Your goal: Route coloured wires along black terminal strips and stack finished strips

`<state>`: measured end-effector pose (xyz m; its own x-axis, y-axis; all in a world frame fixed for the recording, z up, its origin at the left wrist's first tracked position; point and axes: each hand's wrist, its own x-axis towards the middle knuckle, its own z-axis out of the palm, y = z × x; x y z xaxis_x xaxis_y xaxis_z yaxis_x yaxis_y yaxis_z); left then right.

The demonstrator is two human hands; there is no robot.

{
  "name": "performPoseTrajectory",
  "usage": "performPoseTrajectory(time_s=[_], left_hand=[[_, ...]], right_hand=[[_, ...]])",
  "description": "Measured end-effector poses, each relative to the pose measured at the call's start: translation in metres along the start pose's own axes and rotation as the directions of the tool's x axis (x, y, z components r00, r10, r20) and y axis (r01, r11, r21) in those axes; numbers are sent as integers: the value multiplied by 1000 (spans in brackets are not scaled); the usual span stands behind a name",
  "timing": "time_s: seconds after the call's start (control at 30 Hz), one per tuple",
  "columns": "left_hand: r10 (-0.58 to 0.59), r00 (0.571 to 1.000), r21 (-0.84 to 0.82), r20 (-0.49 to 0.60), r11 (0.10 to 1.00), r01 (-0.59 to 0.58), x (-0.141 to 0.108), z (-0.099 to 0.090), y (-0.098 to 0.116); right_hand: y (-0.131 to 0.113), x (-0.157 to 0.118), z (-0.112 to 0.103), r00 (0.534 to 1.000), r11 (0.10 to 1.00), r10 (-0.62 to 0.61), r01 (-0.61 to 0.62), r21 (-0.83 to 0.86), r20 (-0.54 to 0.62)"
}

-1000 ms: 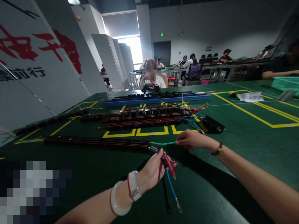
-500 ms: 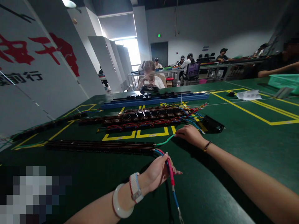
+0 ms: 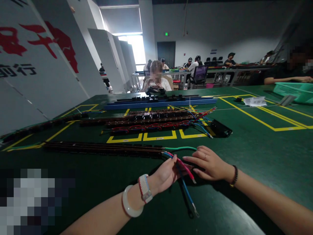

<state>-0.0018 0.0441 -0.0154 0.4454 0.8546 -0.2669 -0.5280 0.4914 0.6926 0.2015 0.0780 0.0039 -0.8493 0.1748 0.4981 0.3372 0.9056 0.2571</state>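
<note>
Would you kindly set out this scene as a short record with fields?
Left hand: holds red cable and blue cable
Right hand: near the red cable; grip unclear
Green cable: runs from the long dark strip to the right hand
Farther back: strip bundle, then blue rail
Far right: green basket on the table
</note>
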Motion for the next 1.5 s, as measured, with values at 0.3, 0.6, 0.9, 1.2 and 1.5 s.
performPoseTrajectory(time_s=[0.3,0.6,0.9,1.2,1.5], left_hand=[[30,997,71,64,997,-35,-13,-1,0],[23,1000,307,21,951,-29,-7,0,-3],[2,999,370,44,929,-18,-3,-2,-2],[3,995,282,102,959,-32,-3,-9,-5],[41,996,312,74,948,-62,-8,-8,-4]], right_hand=[[-11,14,17,993,980,113,-107,170,-25],[-3,58,4,965,943,257,-238,234,-50],[1,140,22,901,902,424,-429,45,93],[12,85,9,989,867,142,-149,476,51],[20,32,42,882,882,471,-471,-19,1]])
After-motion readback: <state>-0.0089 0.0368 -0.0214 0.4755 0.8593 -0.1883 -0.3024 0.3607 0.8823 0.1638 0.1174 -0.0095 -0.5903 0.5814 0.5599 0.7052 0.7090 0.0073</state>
